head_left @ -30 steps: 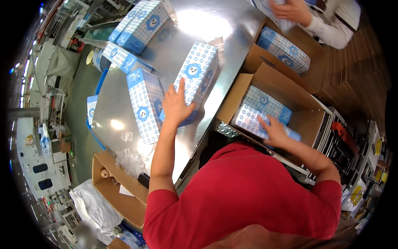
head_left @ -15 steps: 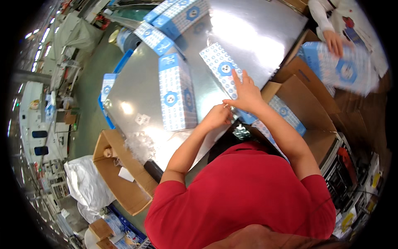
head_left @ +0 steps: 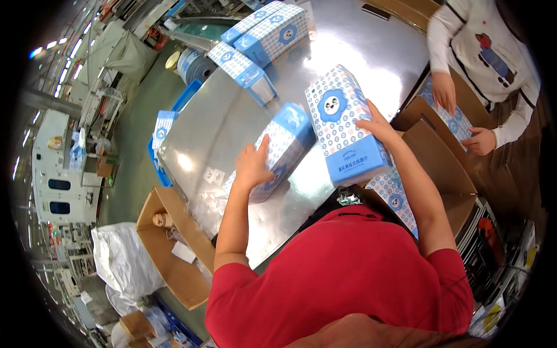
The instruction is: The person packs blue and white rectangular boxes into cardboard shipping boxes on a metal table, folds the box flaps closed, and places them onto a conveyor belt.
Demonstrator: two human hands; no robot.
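My left hand [head_left: 253, 165] grips the near side of a blue-and-white patterned pack [head_left: 283, 148] that tilts up off the shiny metal table [head_left: 226, 124]. My right hand [head_left: 378, 124] holds the far right side of a second, larger patterned pack [head_left: 342, 124], raised at the table's right edge. Just beyond that edge an open cardboard box [head_left: 444, 168] holds another pack [head_left: 395, 197].
More patterned packs [head_left: 264, 29] lie at the table's far end. Another person [head_left: 487, 52] in a white top handles a pack [head_left: 449, 119] in a box at the right. An open cardboard box [head_left: 168, 243] and a white bag [head_left: 119, 258] stand at the lower left.
Both hands were together on one pack; now each hand holds its own pack, the right one lifted toward the box and the left one tipped up on the table.
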